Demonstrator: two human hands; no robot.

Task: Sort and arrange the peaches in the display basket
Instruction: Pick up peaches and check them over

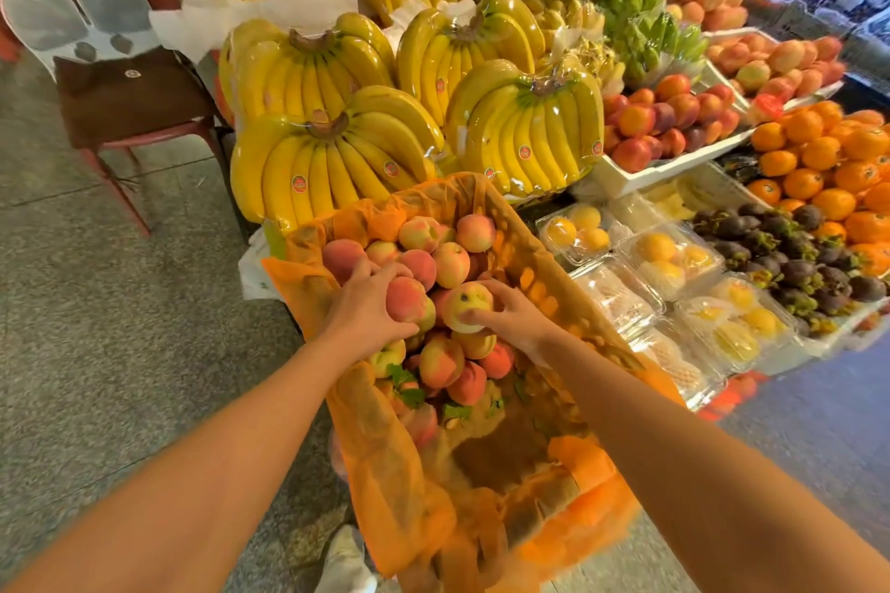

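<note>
Bare forearms reach down into orange-lined basket (525, 250). Left hand (363, 303) clasps reddish peach (405, 299); right hand (517, 315) clasps yellowish peach (466, 301). Both fruits just beside each other, above peach pile (448, 262) filling basket's far half. Banana bunches (332, 159) stacked behind basket; clamshell packs (664, 255) to right.

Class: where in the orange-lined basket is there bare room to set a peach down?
Bare basket floor at the near end, bordered by the peach pile and the orange liner. The far half is crowded with peaches.
</note>
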